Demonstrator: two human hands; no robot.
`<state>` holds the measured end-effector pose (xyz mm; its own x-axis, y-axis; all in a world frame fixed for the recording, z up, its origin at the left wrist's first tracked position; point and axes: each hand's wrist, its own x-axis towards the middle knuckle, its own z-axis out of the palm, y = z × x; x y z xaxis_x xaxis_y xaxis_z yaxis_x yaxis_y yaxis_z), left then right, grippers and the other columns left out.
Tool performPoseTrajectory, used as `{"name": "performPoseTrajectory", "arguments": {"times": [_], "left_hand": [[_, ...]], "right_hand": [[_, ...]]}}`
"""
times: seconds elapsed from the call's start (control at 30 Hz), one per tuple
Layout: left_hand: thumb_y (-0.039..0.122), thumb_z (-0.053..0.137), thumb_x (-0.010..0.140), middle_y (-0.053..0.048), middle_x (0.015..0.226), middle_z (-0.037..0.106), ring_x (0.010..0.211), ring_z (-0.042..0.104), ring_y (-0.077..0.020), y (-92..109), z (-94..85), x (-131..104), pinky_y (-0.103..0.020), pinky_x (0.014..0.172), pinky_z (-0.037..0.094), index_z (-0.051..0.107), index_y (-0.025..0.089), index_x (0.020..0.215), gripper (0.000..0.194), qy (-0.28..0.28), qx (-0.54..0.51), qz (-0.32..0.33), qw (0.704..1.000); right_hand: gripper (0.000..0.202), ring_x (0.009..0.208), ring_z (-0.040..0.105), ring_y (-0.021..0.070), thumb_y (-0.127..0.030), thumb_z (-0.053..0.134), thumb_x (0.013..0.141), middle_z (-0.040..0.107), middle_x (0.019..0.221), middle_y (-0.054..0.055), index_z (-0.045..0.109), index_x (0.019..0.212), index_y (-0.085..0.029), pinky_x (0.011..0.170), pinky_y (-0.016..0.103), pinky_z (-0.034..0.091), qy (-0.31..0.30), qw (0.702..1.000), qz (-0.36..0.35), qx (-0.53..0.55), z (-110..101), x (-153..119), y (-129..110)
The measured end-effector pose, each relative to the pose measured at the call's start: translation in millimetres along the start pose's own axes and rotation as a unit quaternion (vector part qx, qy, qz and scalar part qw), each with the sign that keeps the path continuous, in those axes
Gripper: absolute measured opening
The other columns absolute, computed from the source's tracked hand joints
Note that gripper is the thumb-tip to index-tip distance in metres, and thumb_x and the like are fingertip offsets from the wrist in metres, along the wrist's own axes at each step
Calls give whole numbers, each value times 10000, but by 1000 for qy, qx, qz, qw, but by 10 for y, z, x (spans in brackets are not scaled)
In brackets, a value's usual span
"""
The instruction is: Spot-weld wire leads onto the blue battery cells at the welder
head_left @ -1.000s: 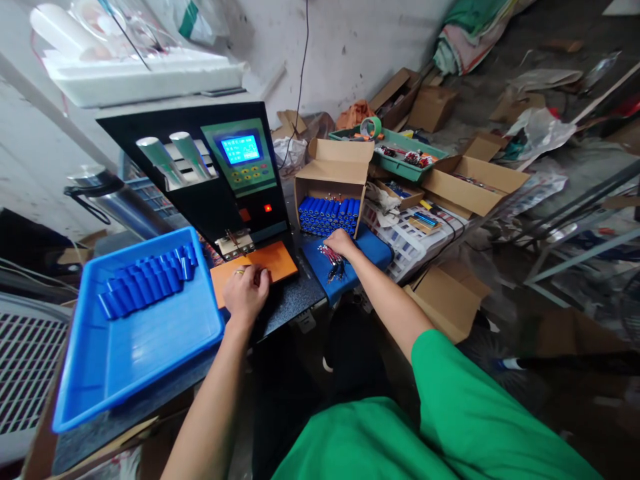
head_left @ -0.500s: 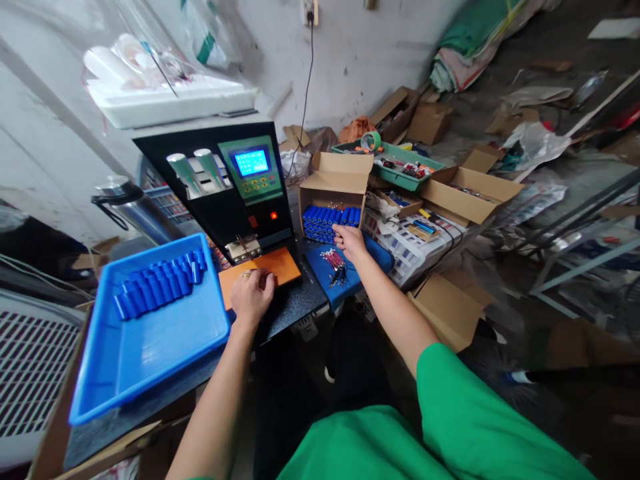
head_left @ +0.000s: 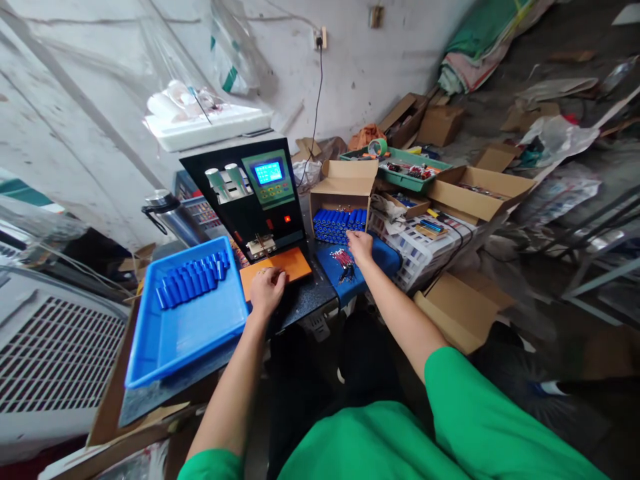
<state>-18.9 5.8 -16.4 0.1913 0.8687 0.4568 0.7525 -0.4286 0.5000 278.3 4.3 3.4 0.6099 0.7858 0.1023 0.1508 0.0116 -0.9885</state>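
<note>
My left hand (head_left: 269,289) rests with curled fingers on an orange board (head_left: 296,265) in front of a black spot welder (head_left: 270,227) with a lit blue screen. Whatever its fingers enclose is hidden. At the front right corner of an open cardboard box (head_left: 345,168), my right hand (head_left: 361,247) has its fingers pinched together. Blue cylindrical battery cells (head_left: 336,217) fill that box in stacked rows. Just below and left of my right hand, a bundle of red and black wires (head_left: 343,260) lies on a blue surface (head_left: 327,272).
A blue plastic tray (head_left: 190,333) with rows of blue cells stands left of the welder. Behind it is a steel flask (head_left: 173,213). To the right are a green tray (head_left: 407,179), another open carton (head_left: 475,193) and a white crate (head_left: 425,247). A cable hangs down the wall.
My view has turned left, so the scene sits further right in the picture. Both hands keep nearly the same places, the left at the orange board, the right at the box of cells.
</note>
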Motion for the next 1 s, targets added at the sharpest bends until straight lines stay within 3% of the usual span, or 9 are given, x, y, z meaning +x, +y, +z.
{"name": "performPoseTrajectory", "arguments": {"times": [0.07,0.17,0.27,0.4,0.5,0.7,0.87,0.93,1.0], "left_hand": [[457,571,869,-86,894,719,826,650,-229,40,-14,4,-348,776,490,721,183,948,322,-1,-41,-22,999],[462,593,855,-78,892,730,735,635,-188,197,-51,-38,-327,726,503,721,162,994,355,19,-146,-64,987],[494,638,844,-85,942,748,801,672,-186,467,-93,-142,-325,773,526,721,158,1016,387,35,-254,-80,963],[543,685,820,-104,931,763,872,713,-211,816,-123,-267,-339,803,552,716,150,1035,450,-11,-395,-110,912],[532,750,763,-101,897,766,809,699,-195,941,-148,-312,-318,754,545,736,143,998,455,-49,-427,-135,893],[489,797,712,-77,800,754,628,599,-128,919,-204,-375,-266,631,485,759,136,889,397,-60,-442,-158,881],[506,770,732,-68,725,738,530,522,-104,841,-155,-433,-242,528,416,708,138,881,402,-56,-490,-184,850],[511,739,766,-64,721,733,527,534,-107,810,-137,-457,-239,521,413,673,147,883,388,-36,-483,-188,854],[499,696,814,-52,721,726,550,565,-116,765,-142,-474,-242,542,430,650,160,888,349,-8,-442,-178,879]], "right_hand": [[331,445,345,73,-439,696,785,344,495,-96,481,678,-211,411,186,254,11,982,58,177,-37,-58,-74],[366,445,321,42,-372,799,701,390,548,-90,477,672,-201,381,161,203,-43,939,78,332,-23,-204,-265],[381,448,323,27,-351,817,685,423,582,-78,472,655,-191,369,151,205,-103,912,76,389,59,-403,-445],[398,451,324,22,-360,823,676,428,593,-77,465,650,-189,368,146,211,-167,892,86,411,225,-713,-573],[392,453,322,20,-368,832,660,421,596,-81,485,664,-185,369,144,212,-204,878,94,424,347,-919,-606],[419,447,291,26,-384,840,663,387,574,-88,466,656,-194,365,156,197,-239,868,115,420,518,-1134,-601],[458,451,297,35,-435,847,673,383,567,-84,452,655,-203,370,165,207,-262,869,119,402,577,-1185,-538],[436,469,343,43,-476,834,680,420,598,-71,498,687,-198,379,167,225,-266,876,118,384,587,-1197,-494],[411,502,409,61,-543,784,714,470,640,-52,572,750,-192,396,176,268,-267,891,103,351,598,-1210,-440]]}}
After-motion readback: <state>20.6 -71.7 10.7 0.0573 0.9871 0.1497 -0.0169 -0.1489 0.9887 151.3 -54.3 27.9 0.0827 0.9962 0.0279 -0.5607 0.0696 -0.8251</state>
